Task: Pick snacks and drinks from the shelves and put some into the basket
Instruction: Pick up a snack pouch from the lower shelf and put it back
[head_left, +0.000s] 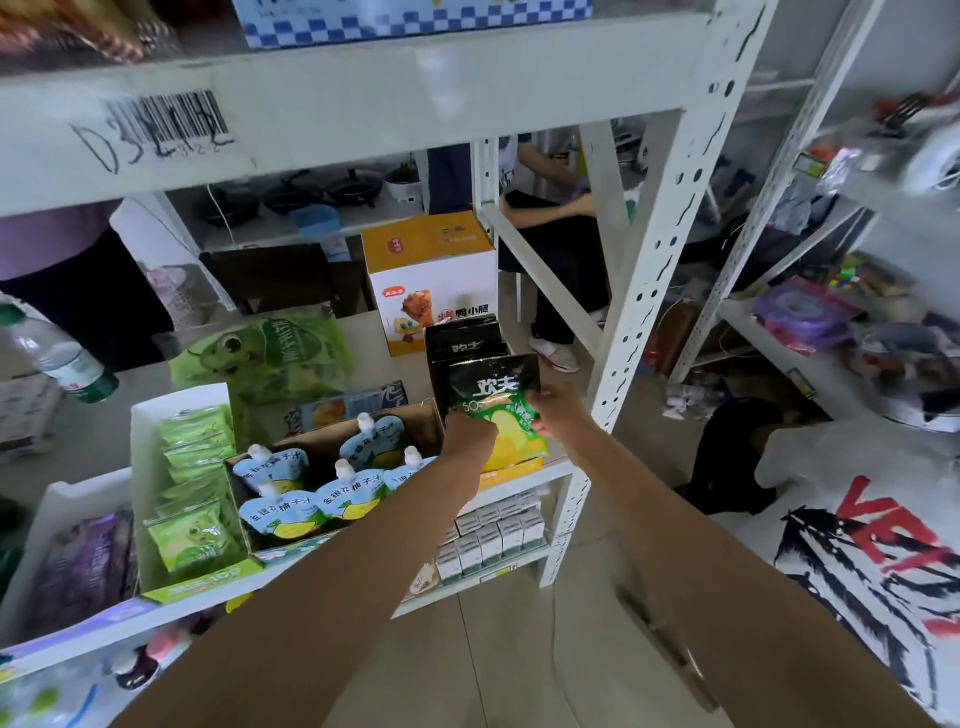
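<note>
In the head view, I am gripping the black-green bag (493, 400) with both hands: my left hand (467, 434) pinching its lower left, my right hand (558, 410) its right edge at three o'clock. The bag is standing upright over the shelf (558, 470); I am seeing no basket.

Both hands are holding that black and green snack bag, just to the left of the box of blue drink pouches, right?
Not quite. In the head view both hands hold the snack bag, but it is to the right of the box of blue drink pouches, not the left.
</note>
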